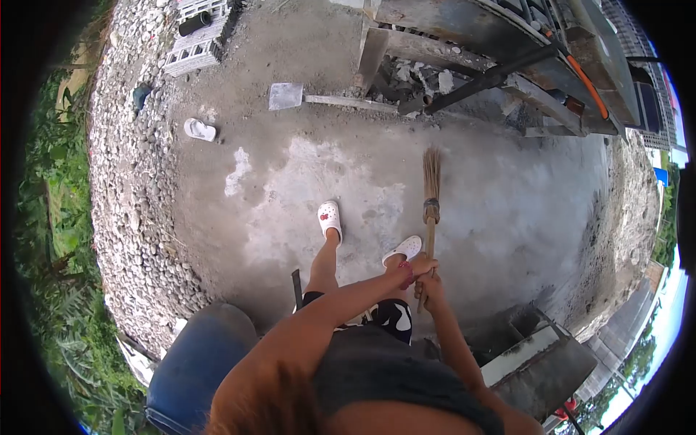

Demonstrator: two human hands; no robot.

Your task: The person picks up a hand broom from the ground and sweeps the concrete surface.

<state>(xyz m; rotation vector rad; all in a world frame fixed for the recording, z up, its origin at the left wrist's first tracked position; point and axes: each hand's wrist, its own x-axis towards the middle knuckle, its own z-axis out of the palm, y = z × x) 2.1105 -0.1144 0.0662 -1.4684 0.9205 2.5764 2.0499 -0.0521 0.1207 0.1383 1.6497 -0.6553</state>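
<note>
A stick broom [431, 177] with stiff bristles and a wooden handle stretches out ahead of me, its bristles at the concrete floor [507, 210]. My left hand [420, 263], with a red bracelet [407, 275] at the wrist, is closed round the handle, reaching across my body. Just below it, my right hand [433, 288] also wraps the handle, whose end sticks out beneath. My feet in white clogs [329, 216] stand to the left of the broom.
A wooden workbench [464, 36] with rubble beneath stands at the front right. Pebbles [138, 196] border the left side. A blue drum [203, 362] is at my left, a grey block-like trough [536, 355] at my right. A white slipper [200, 130] and clear plastic container [286, 96] lie ahead.
</note>
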